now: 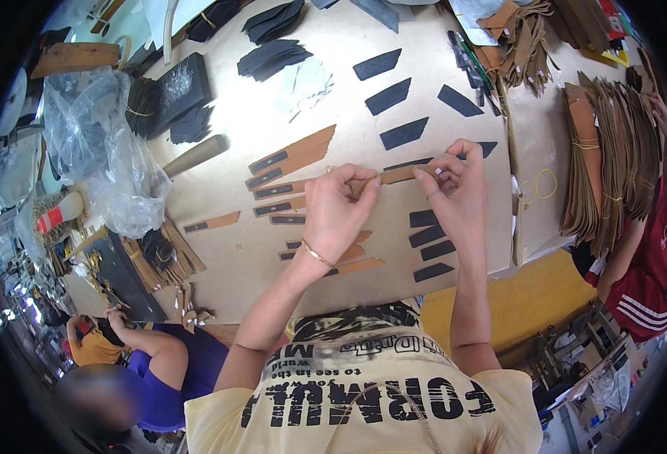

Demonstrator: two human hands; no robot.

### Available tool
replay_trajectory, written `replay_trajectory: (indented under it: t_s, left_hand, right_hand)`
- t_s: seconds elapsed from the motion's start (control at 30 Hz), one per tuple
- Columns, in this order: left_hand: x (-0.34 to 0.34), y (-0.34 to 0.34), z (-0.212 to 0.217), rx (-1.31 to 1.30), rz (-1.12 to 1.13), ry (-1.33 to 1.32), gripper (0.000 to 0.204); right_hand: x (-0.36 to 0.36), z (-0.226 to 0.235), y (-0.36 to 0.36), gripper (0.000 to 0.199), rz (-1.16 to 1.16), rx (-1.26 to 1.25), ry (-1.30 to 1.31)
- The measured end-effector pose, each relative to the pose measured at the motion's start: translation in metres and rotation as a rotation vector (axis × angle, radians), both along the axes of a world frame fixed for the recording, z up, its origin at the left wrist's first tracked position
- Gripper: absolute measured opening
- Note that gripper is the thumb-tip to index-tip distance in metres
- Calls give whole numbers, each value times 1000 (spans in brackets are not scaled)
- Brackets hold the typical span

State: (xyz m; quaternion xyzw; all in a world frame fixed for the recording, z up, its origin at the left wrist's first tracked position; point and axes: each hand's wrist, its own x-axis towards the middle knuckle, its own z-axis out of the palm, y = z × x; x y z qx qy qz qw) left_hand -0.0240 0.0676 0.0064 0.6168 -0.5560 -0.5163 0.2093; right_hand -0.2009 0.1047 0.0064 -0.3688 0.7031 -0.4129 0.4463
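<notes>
A narrow brown leather strip (400,175) is stretched level between my two hands, above the table. My left hand (336,208) pinches its left end with thumb and fingertips. At the other end, my right hand (454,185) is closed on the strip, and a small white tag shows by its fingers. Dark slant-ended pieces (404,134) lie spaced beyond and beside my right hand, one partly hidden under the strip. To the left of my left hand, tan strips with dark patches (292,159) lie fanned out, some covered by my hand and wrist.
Dark stacked pieces (273,59) and white paper scraps (305,82) lie farther back. A wooden-handled tool (196,154) and clear plastic bags (95,144) are on the left. Bundled brown strips (606,159) lie at the right, near a person in red (647,272). Another person in purple (171,371) sits at left.
</notes>
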Motion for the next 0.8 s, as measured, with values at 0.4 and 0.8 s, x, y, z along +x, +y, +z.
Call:
replay_trajectory:
  t_s: [0.4, 0.8]
  left_hand:
    - [-3, 2, 7, 4, 46, 27, 11]
    - [-2, -1, 3, -33, 1, -34, 10]
  right_hand:
    - [4, 7, -4, 39, 36, 23, 84]
    - [3, 3, -4, 41, 31, 14, 58]
